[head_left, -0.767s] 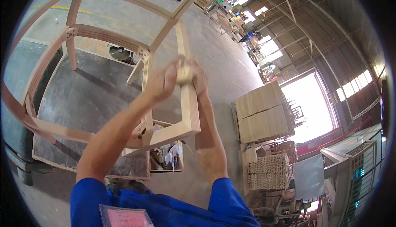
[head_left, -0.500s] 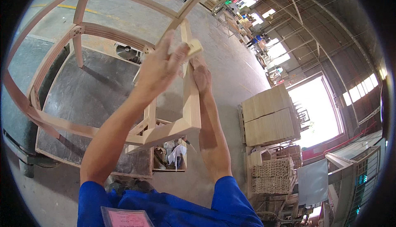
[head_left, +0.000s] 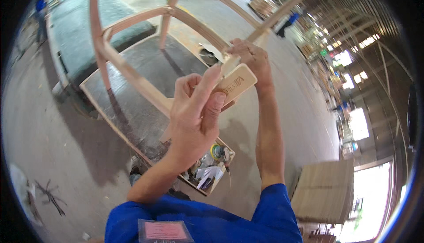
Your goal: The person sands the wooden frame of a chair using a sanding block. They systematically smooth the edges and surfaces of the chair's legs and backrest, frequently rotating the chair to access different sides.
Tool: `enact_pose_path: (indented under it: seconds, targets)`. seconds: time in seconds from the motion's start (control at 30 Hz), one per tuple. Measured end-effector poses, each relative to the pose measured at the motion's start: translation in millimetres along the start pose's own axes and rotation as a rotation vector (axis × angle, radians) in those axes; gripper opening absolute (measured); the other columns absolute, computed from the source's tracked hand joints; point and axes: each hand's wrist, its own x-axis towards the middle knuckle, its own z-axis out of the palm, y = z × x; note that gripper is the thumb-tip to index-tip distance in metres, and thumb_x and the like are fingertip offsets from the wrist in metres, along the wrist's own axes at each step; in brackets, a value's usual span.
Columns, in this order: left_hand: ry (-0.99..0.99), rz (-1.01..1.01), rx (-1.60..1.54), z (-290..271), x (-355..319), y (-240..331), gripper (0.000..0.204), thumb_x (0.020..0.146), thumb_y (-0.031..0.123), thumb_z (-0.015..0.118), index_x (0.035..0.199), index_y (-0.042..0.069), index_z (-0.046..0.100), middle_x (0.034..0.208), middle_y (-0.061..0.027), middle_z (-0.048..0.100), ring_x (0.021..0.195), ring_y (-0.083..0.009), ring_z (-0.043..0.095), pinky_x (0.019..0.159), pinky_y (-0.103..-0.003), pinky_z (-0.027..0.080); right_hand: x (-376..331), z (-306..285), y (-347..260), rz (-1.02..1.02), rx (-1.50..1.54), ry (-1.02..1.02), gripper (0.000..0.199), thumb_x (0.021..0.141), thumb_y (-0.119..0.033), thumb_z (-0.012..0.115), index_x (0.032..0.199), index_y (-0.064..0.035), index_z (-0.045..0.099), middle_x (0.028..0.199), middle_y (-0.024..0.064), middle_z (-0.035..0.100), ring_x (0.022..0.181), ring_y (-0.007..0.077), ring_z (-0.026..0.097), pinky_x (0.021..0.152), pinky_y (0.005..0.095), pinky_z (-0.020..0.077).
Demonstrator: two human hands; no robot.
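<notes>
A pale wooden chair frame (head_left: 132,77) stands tilted above a dark-topped workbench (head_left: 148,66). My left hand (head_left: 194,113) is closed, thumb and fingers pinching a flat wooden block (head_left: 238,83) with rounded corners and dark markings, held up in front of the frame. The block's underside is hidden. Beyond it, my right hand (head_left: 252,60) curls over a corner of the frame, with its fingertips partly blurred. The block covers part of the frame beneath both hands.
An open wooden box (head_left: 205,190) at the bench's near edge holds papers and a power tool with a yellow-green disc (head_left: 216,151). A round metal blade (head_left: 207,56) shows behind the frame. Stacked boards (head_left: 324,190) stand at right. A person in blue (head_left: 289,22) is far off.
The view has swung, shifting the frame and bench rightward. My left hand has drawn the block back toward me and turned its flat marked face up. My right hand has moved along the frame.
</notes>
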Motion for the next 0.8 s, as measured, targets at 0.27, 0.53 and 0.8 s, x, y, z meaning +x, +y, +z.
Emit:
enact_pose_path:
  seconds: [0.27, 0.53, 0.8]
  targets:
    - [0.231, 0.088, 0.277, 49, -56, -4, 0.047, 0.103, 0.011, 0.047, 0.147, -0.004, 0.040, 0.105, -0.0254, 0.063, 0.087, -0.0346, 0.065, 0.075, -0.041, 0.053, 6, 2, -17, 0.224, -0.043, -0.013, 0.050, 0.094, -0.051, 0.054, 0.089, -0.0067, 0.077, 0.076, 0.0082, 0.073, 0.078, 0.0255, 0.069, 0.078, 0.0383, 0.0513]
    - [0.394, -0.082, 0.456, 72, -108, -43, 0.053, 0.108, 0.026, 0.037, 0.151, -0.004, 0.031, 0.109, -0.0293, 0.064, 0.092, -0.0395, 0.068, 0.074, -0.040, 0.053, 4, 6, -18, 0.172, -0.064, -0.008, 0.048, 0.093, -0.049, 0.054, 0.090, -0.0083, 0.078, 0.076, 0.0064, 0.073, 0.079, 0.0236, 0.070, 0.079, 0.0391, 0.0515]
    - [0.283, -0.407, 0.250, 78, -71, 12, 0.051, 0.109, 0.027, 0.031, 0.150, -0.001, 0.034, 0.133, -0.0298, 0.055, 0.107, -0.0414, 0.066, 0.080, -0.037, 0.055, 3, 0, -18, 0.241, -0.069, -0.038, 0.043, 0.093, -0.047, 0.054, 0.091, -0.0117, 0.079, 0.075, 0.0034, 0.074, 0.079, 0.0219, 0.070, 0.082, 0.0372, 0.0518]
